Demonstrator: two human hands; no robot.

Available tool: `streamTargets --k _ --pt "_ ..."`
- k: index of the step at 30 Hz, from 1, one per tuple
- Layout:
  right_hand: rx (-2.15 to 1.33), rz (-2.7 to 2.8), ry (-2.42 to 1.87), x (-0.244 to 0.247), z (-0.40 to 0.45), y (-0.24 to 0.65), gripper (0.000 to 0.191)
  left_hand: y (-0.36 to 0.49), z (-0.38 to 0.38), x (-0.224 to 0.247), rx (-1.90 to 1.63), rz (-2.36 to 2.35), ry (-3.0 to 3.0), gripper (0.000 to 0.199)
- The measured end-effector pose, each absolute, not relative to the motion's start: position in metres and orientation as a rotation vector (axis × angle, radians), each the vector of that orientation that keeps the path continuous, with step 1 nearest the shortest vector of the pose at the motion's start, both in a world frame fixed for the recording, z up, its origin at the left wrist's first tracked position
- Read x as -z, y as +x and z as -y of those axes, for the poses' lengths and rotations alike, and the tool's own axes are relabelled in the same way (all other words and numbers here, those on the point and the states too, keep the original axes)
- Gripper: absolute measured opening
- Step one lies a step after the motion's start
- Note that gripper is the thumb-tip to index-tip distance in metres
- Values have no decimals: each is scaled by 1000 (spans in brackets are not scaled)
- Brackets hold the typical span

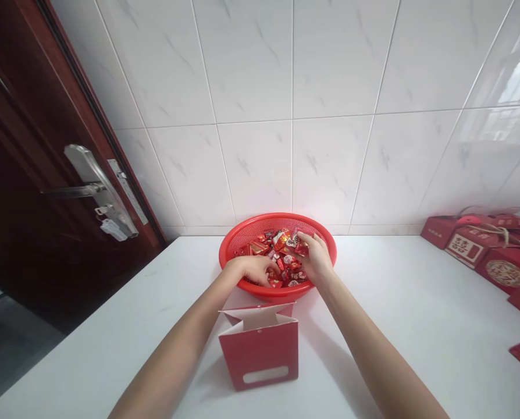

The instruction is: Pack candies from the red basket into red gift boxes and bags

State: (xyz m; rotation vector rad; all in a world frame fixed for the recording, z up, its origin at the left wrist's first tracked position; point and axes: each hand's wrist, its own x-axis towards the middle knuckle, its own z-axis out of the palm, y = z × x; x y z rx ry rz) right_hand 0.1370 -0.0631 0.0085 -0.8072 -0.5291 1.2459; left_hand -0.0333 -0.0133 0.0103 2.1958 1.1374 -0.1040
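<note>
A red plastic basket [229, 247] with a mesh wall holds many candies [286, 262] in red and gold wrappers. My right hand [317, 255] is over its right side, fingers closed on a wrapped candy [302, 247]. At the left front of the basket, my left hand [256, 269] reaches down among the candies with its fingers curled; what they grip, if anything, is hidden. Between my forearms stands a red paper box [260, 352], upright with its top open. It has a pale oblong slot low on its front, and its inner walls are white.
Several red gift boxes [473, 241] with gold and white prints and string stand at the table's right side. The white table [164, 326] meets a tiled wall [260, 169] behind the basket. A dark wooden door [20, 192] with keys [111, 227] in its lock is at left.
</note>
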Motion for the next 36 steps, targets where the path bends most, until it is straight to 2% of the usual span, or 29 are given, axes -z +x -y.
streamTargets --k 3,7,9,13,15,21,26,30,36 --pt "-1248 535 -803 -8 64 137 19 -30 13 -11 191 -1196 2214 56" --pt "-1259 544 -804 -9 65 136 18 -29 14 -8 188 -1286 2225 57" --pt "-1267 554 -806 -10 65 136 19 -29 16 -7 168 -1311 2214 49" --pt "-1271 564 -822 -10 66 136 18 -30 20 -7 93 -1293 2160 22" --pt "-1272 569 -830 -10 66 136 18 -31 21 -8 -11 -1267 2138 17" --pt "-1269 582 -834 -11 66 137 16 -31 15 -12 -614 -1220 2135 35" --pt "-1282 604 -842 -13 67 137 12 -32 9 -9 -914 -1205 2002 51" --pt "-1313 650 -854 -12 68 138 12 -34 7 -8 -1021 -1174 1930 51" --pt "-1336 705 -889 -9 67 138 17 -34 9 -6 -1001 -1112 1898 50"
